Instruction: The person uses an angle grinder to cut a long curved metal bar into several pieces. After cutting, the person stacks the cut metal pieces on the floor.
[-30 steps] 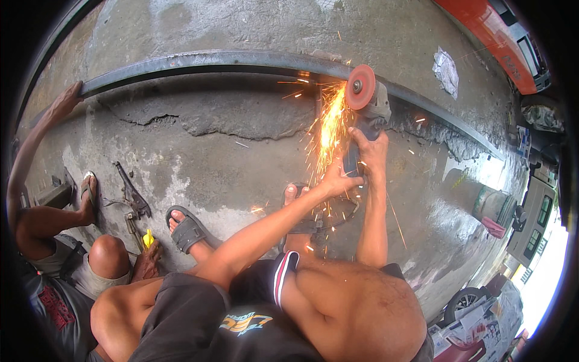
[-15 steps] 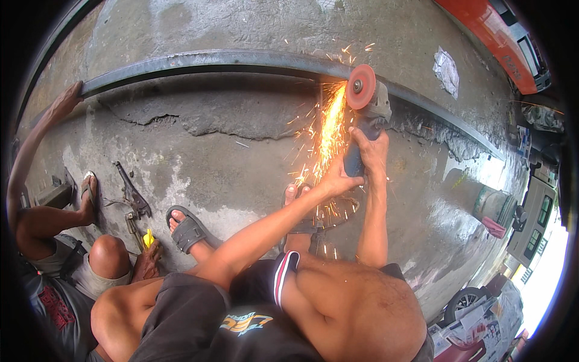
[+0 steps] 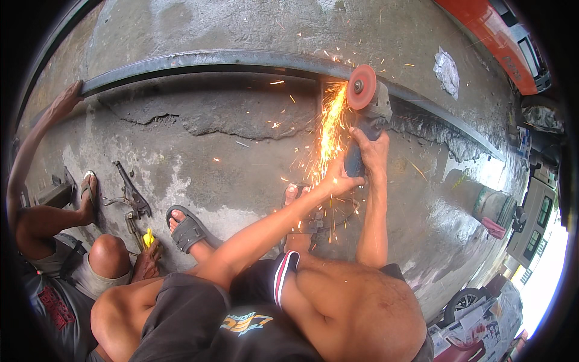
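Orange sparks [image 3: 330,136] spray down from the red disc [image 3: 361,88] of the angle grinder [image 3: 377,110], which meets the long steel bar [image 3: 199,59]. The left hand [image 3: 339,179] is clamped on its rear end, the right hand [image 3: 373,148] nearer the disc, fingers wrapped.

From where I stand, the left hand [image 3: 342,180] and right hand [image 3: 373,151] hide part of the grinder [image 3: 378,110], whose red disc [image 3: 363,90] covers part of the metal beam [image 3: 211,58]. Sparks [image 3: 331,130] blur into a glowing streak. The left forearm [image 3: 265,225] screens part of the right foot [image 3: 298,242]. The left edge cuts off a co-worker [image 3: 108,256], whose yellow object [image 3: 148,238] is too small to identify; the upper right edge crops an orange vehicle [image 3: 491,39].
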Demonstrator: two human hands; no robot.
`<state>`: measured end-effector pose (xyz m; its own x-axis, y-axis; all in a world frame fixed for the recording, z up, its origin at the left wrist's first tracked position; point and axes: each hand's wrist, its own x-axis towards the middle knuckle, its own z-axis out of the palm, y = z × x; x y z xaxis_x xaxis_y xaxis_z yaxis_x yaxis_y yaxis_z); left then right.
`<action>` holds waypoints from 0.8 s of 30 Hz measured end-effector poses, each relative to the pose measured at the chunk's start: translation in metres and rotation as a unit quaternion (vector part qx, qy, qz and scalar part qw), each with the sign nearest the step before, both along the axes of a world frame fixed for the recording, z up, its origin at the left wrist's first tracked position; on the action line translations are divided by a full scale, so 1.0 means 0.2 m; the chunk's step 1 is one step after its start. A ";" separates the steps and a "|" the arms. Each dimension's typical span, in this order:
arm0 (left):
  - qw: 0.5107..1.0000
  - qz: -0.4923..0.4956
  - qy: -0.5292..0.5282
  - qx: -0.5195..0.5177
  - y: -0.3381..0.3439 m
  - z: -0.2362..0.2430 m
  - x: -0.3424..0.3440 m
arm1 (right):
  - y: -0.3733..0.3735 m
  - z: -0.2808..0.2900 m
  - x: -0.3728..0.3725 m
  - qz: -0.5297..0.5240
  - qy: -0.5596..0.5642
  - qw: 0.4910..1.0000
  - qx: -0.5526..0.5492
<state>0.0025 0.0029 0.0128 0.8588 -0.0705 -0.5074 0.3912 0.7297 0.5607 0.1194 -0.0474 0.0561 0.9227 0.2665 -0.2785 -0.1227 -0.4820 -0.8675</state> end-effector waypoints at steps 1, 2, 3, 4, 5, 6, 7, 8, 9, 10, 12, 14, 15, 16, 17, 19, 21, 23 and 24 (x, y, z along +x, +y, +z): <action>0.998 0.045 -0.031 -0.006 -0.02 -0.03 0.00 | 0.02 0.00 0.00 0.000 0.004 1.000 0.003; 0.994 0.090 -0.062 -0.013 -0.03 -0.04 0.00 | 0.03 0.00 -0.01 -0.001 0.009 1.000 0.006; 0.995 0.080 -0.057 0.005 -0.03 -0.05 0.00 | 0.02 -0.01 0.00 0.000 0.012 1.000 0.010; 0.996 0.070 -0.052 0.023 -0.04 -0.07 0.00 | 0.01 -0.03 0.00 0.001 0.016 1.000 0.014; 0.996 0.061 -0.046 0.040 -0.04 -0.08 0.00 | 0.00 -0.05 0.01 0.001 0.019 1.000 0.018; 0.996 0.061 -0.057 0.043 -0.04 -0.09 0.00 | 0.01 -0.05 0.01 0.001 0.017 1.000 0.014; 0.995 0.061 -0.067 0.047 -0.04 -0.09 0.00 | 0.01 -0.04 0.00 0.001 0.016 1.000 0.010; 0.994 0.061 -0.078 0.050 -0.03 -0.10 0.00 | 0.02 -0.03 0.00 0.002 0.014 1.000 0.006; 0.996 0.045 -0.069 0.044 -0.03 -0.09 0.00 | 0.01 -0.04 0.00 -0.001 0.020 1.000 0.006; 0.997 0.030 -0.060 0.039 -0.02 -0.09 0.00 | 0.01 -0.04 0.00 -0.003 0.025 1.000 0.006; 0.999 0.015 -0.033 0.026 0.00 -0.06 0.00 | 0.01 -0.03 0.00 -0.003 0.020 1.000 0.006; 1.000 0.015 0.003 0.011 0.00 -0.01 0.00 | 0.02 0.01 -0.01 -0.001 0.000 1.000 0.006; 0.999 0.040 -0.016 0.016 -0.01 -0.01 0.00 | 0.03 0.00 -0.01 -0.001 0.003 1.000 0.007; 0.997 0.065 -0.035 0.022 -0.02 -0.02 0.00 | 0.03 0.00 -0.01 -0.001 0.007 1.000 0.008; 0.994 0.089 -0.055 0.027 -0.02 -0.03 0.00 | 0.03 -0.01 -0.01 -0.001 0.011 1.000 0.009; 0.996 0.067 -0.050 0.028 -0.02 -0.05 0.00 | 0.02 -0.01 0.00 0.005 0.006 1.000 0.006; 0.997 0.057 -0.049 0.032 -0.02 -0.05 0.00 | 0.02 -0.02 0.00 0.003 0.007 1.000 0.005; 0.996 0.057 -0.051 0.039 -0.02 -0.04 0.00 | 0.01 -0.04 0.00 -0.007 0.013 1.000 0.006; 0.998 0.042 -0.035 0.034 -0.01 -0.04 0.00 | 0.01 -0.03 0.00 -0.008 0.016 1.000 0.000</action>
<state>0.0032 0.0012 0.0054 0.8939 0.0349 -0.4469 0.2887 0.7178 0.6335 0.1200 -0.0456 0.0492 0.9177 0.2511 -0.3078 -0.1579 -0.4805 -0.8627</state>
